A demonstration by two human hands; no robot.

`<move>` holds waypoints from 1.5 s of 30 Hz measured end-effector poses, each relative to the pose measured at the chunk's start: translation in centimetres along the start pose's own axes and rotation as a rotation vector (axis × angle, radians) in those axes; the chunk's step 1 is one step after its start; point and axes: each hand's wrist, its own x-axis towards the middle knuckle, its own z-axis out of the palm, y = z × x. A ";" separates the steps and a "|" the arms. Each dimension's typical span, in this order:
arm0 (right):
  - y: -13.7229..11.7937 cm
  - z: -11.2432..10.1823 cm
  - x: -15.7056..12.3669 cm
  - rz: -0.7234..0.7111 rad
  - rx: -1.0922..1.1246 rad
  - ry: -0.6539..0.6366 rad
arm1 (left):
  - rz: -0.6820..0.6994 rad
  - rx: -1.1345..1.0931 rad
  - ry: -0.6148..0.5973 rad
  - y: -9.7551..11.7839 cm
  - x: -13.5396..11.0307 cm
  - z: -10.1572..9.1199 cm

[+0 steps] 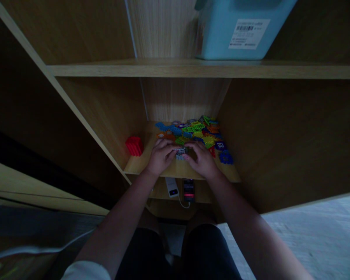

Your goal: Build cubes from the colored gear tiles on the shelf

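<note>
My left hand [162,154] and my right hand [200,156] meet above the front of a wooden shelf [146,165]. Between their fingertips is a small grey, notched plastic building piece [181,153], gripped from both sides. Whether it is one piece or several pressed together is too small to tell. Just behind the fingers spreads a pile of colourful plastic building pieces [192,128] in green, blue, yellow and orange. A red ribbed block [134,146], which looks like stacked pieces, stands to the left of my left hand. Dark blue pieces [226,157] lie to the right.
Above, a light blue plastic bin [218,35] with a white label stands on an upper shelf [163,70]. A white power bank [172,187] is cabled to a phone [188,190] on a lower ledge. Wooden side panels [280,136] enclose the compartment.
</note>
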 end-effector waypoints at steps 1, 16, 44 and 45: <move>0.0 0.0 0.0 0.008 0.003 -0.004 | 0.001 0.005 -0.008 0.1 0.0 0.0; 0.2 0.0 0.1 0.012 0.162 0.051 | 0.129 -0.060 0.008 -0.2 0.5 0.4; 1.5 -0.4 -0.1 0.072 0.174 -0.008 | -0.257 -0.413 -0.303 -3.0 -0.4 1.6; 1.5 -0.4 -0.1 0.068 0.174 -0.010 | -0.264 -0.414 -0.304 -2.9 -0.4 1.6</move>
